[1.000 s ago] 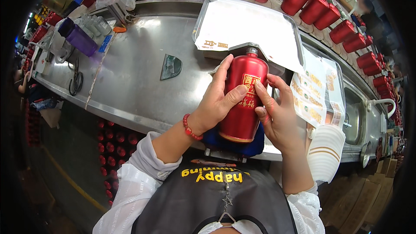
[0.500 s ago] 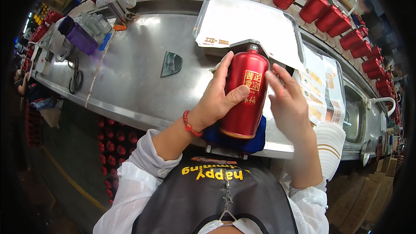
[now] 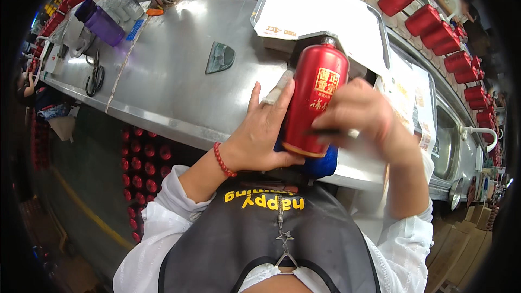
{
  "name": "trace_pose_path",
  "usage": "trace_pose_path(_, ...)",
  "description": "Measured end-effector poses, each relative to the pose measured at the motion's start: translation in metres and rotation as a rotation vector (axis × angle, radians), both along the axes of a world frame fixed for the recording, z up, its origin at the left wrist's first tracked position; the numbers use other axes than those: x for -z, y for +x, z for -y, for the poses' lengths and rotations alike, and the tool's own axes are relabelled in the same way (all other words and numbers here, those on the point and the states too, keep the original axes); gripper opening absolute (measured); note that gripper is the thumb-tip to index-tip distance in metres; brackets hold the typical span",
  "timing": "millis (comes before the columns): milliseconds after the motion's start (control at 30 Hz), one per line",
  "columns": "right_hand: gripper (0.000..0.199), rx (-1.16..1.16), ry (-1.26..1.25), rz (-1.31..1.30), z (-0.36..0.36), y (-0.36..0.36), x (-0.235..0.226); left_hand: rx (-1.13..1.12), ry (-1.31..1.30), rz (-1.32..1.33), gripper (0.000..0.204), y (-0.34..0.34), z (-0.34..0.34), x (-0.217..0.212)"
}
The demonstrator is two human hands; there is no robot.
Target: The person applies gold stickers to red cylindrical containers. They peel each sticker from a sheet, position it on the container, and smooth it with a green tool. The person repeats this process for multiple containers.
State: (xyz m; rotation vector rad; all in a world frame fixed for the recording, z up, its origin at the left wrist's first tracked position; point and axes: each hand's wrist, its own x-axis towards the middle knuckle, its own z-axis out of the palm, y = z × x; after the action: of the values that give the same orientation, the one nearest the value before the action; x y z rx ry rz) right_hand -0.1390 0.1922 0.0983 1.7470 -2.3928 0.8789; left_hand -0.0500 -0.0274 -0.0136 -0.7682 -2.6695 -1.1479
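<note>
Nearest us: our dark apron point(image 3: 271, 244) over white sleeves, a red bead bracelet point(image 3: 223, 160) on the left wrist.

Left hand point(image 3: 260, 133): fingers spread and curled against the left side of the red bottle point(image 3: 313, 103), palm cupping its lower part; one finger wears a pale wrap.

Right hand point(image 3: 363, 116): blurred, laid against the bottle's right side, closed on a thin dark stick-like thing point(image 3: 325, 132) lying across the bottle's lower front; what it is, we cannot tell.

The red bottle: held near upright, tilted slightly away, just above the near edge of the steel counter point(image 3: 173, 76), its base over a blue pad point(image 3: 320, 163). It carries a pale label.

Beyond it: a metal tray point(image 3: 320, 11) with white sheets, touching the counter top.

Left on the counter: a dark wedge-shaped piece point(image 3: 219, 57), scissors point(image 3: 96, 77), a purple container point(image 3: 103, 24).

Far right: a row of red bottles point(image 3: 434, 27).
</note>
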Motion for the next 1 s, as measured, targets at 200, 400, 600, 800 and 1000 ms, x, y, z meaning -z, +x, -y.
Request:
trace_pose_path(200,0.022,0.102,-0.206,-0.258,-0.005,0.007,0.021,-0.034,0.018,-0.197,0.124,-0.004,-0.008,-0.005)
trace_pose_path(400,0.029,0.327,-0.34,0.06,-0.042,0.017,0.051,0.062,0.013,-0.33,0.101,-0.014,-0.003,0.0)
trace_pose_path(600,0.018,0.509,-0.484,0.338,-0.063,0.039,0.061,0.375,-0.22,-0.489,0.071,-0.05,0.004,-0.044)
trace_pose_path(800,0.017,0.548,-0.386,0.178,-0.036,0.019,0.045,0.219,-0.118,-0.495,0.066,-0.116,-0.003,-0.046)
trace_pose_path(1000,0.027,0.271,-0.359,-0.291,-0.031,0.02,0.061,0.085,0.038,-0.425,0.059,-0.097,0.005,-0.027)
